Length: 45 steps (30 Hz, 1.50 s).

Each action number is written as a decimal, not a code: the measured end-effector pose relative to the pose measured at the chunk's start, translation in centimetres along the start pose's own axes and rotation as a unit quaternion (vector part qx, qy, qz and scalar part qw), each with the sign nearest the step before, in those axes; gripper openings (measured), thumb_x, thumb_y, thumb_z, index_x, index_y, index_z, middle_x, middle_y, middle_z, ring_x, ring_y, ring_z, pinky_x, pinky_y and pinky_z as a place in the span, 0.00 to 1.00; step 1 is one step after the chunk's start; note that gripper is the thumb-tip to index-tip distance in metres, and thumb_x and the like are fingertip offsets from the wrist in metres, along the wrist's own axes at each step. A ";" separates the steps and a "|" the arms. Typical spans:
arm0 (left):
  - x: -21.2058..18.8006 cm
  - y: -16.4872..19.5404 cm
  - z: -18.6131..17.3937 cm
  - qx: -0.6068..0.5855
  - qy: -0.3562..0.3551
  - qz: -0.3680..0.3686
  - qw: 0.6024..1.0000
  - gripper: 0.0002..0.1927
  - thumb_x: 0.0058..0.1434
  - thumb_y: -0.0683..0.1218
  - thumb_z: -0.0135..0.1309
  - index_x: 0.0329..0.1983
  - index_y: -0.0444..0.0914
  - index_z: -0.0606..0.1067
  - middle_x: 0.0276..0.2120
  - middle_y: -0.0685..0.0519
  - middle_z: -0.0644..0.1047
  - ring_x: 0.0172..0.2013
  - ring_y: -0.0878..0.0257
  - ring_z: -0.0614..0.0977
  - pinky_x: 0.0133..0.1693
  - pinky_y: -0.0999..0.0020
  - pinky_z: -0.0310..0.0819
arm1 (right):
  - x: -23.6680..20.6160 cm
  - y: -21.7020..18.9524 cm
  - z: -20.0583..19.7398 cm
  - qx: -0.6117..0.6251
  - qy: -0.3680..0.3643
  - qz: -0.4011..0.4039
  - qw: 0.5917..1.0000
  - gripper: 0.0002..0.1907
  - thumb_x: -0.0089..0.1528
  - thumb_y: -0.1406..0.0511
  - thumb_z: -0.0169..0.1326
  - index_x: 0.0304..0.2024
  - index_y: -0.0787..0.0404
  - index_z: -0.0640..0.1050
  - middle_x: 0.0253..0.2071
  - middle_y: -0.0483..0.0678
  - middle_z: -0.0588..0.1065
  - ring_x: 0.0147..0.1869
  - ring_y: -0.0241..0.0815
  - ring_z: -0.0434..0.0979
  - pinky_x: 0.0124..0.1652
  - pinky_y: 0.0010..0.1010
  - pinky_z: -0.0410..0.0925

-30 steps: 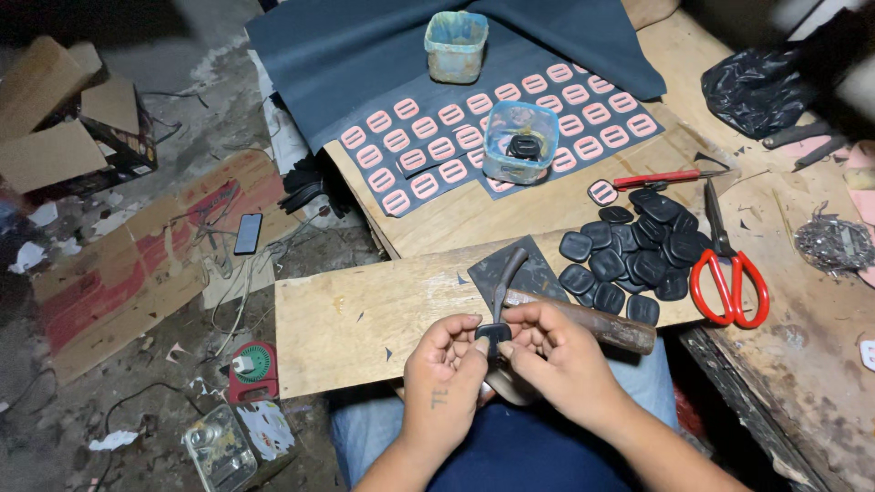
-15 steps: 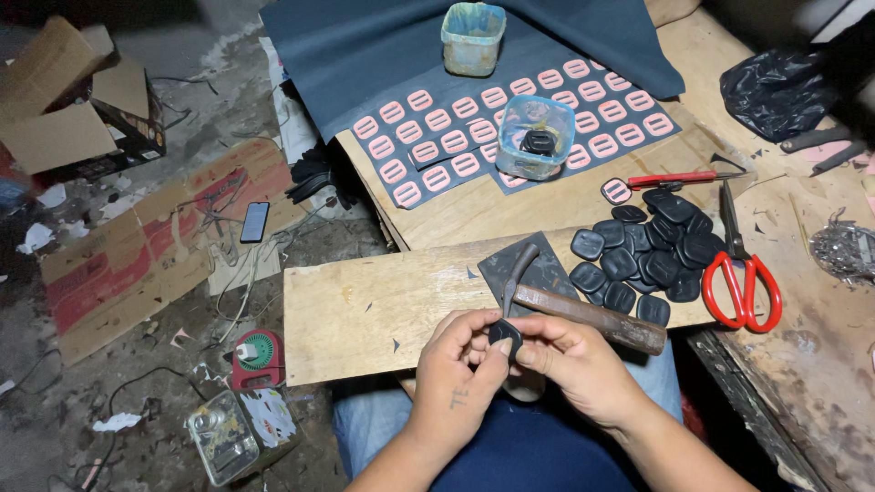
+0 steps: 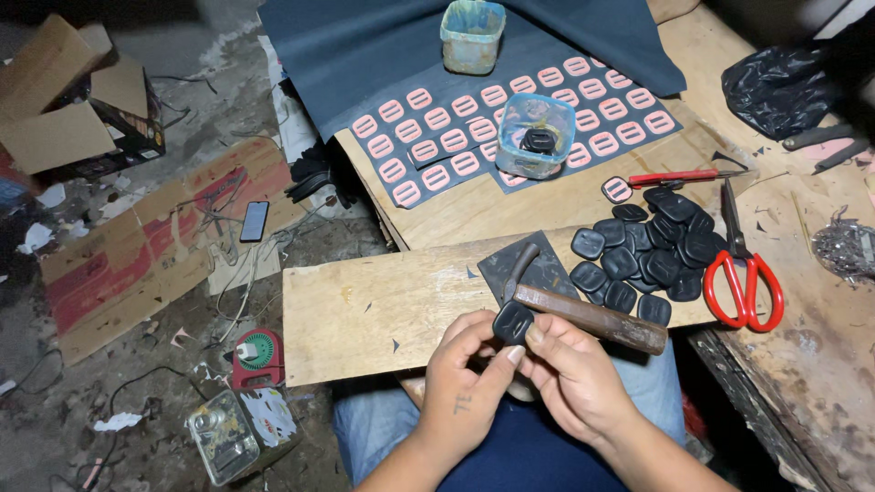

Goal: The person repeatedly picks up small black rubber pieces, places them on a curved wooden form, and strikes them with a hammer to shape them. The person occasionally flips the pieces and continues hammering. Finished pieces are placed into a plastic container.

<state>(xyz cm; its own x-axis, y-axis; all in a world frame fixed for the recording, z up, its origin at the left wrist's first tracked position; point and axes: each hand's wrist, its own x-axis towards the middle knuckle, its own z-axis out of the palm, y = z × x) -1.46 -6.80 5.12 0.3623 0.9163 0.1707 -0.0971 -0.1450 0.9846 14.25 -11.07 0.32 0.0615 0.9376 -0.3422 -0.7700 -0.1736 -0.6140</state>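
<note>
Both grips, left hand (image 3: 465,383) & right hand (image 3: 570,378), pinched on black pad (image 3: 513,322), tilted up for inspection; hammer (image 3: 583,310) just beyond on bench (image 3: 365,314).

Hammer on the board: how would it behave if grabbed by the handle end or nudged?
The hammer likely feels head-heavy: dark metal head, brown wooden handle, so gripped at the end it would tip down. It lies flat across the wooden board, so a nudge probably pivots it rather than rolls it. Stiff, not fragile.

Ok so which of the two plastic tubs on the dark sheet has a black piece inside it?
The nearer clear tub, ringed by pink pieces, holds a black piece; the greenish tub farther back shows none.
</note>
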 end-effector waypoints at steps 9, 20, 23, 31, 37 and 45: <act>-0.4 -1.7 -1.4 -0.058 -0.011 -0.181 0.982 0.07 0.65 0.39 0.53 0.40 0.29 0.78 0.35 0.52 0.80 0.27 0.70 0.77 0.29 0.75 0.72 | 0.1 -0.4 -1.2 -0.247 -0.001 -0.082 0.965 0.10 0.64 0.70 0.54 0.48 0.66 0.77 0.32 0.46 0.77 0.34 0.33 0.76 0.36 0.26 0.70; -0.1 -1.2 -1.5 -0.264 -0.051 -0.268 0.925 0.13 0.68 0.41 0.51 0.52 0.30 0.77 0.37 0.49 0.83 0.35 0.68 0.84 0.37 0.77 0.77 | -0.2 0.1 -1.5 -0.309 0.078 -0.135 0.938 0.11 0.62 0.70 0.58 0.46 0.70 0.79 0.33 0.46 0.79 0.33 0.31 0.77 0.35 0.23 0.70; 0.0 -1.6 -1.7 -0.245 -0.024 -0.310 0.919 0.11 0.67 0.42 0.52 0.49 0.32 0.77 0.36 0.52 0.83 0.31 0.70 0.81 0.32 0.77 0.73 | -0.4 -0.1 -1.4 -0.356 0.093 -0.127 0.921 0.11 0.62 0.70 0.60 0.45 0.71 0.81 0.30 0.47 0.79 0.31 0.31 0.75 0.32 0.23 0.67; -0.9 -2.3 -1.6 -0.095 -0.051 -0.164 0.981 0.08 0.71 0.41 0.52 0.46 0.32 0.77 0.33 0.56 0.78 0.28 0.74 0.73 0.29 0.78 0.67 | -0.1 0.3 -1.3 -0.362 0.060 -0.134 0.921 0.12 0.61 0.70 0.58 0.46 0.69 0.77 0.32 0.45 0.79 0.33 0.29 0.79 0.34 0.22 0.72; -0.7 -2.3 -0.6 -0.054 0.020 -0.121 0.991 0.09 0.68 0.39 0.52 0.50 0.31 0.74 0.36 0.55 0.78 0.31 0.74 0.76 0.32 0.78 0.71 | 0.0 0.6 -1.0 -0.434 0.050 -0.165 0.884 0.13 0.58 0.71 0.61 0.45 0.68 0.76 0.32 0.44 0.75 0.34 0.28 0.74 0.34 0.21 0.70; -0.1 -2.1 -1.0 -0.203 0.003 -0.218 0.955 0.14 0.64 0.35 0.52 0.53 0.30 0.71 0.34 0.49 0.79 0.30 0.69 0.81 0.29 0.77 0.72 | 0.0 -0.6 -0.9 -0.242 -0.012 -0.038 0.970 0.10 0.62 0.71 0.59 0.44 0.71 0.77 0.33 0.49 0.79 0.33 0.36 0.79 0.35 0.28 0.73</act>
<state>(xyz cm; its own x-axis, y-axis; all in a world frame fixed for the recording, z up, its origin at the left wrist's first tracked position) -2.25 -6.26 3.00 0.4445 0.8591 -0.2535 -0.2907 0.4061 0.8663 15.30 -11.29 0.03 0.0864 0.9590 -0.2701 -0.3761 -0.2196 -0.9002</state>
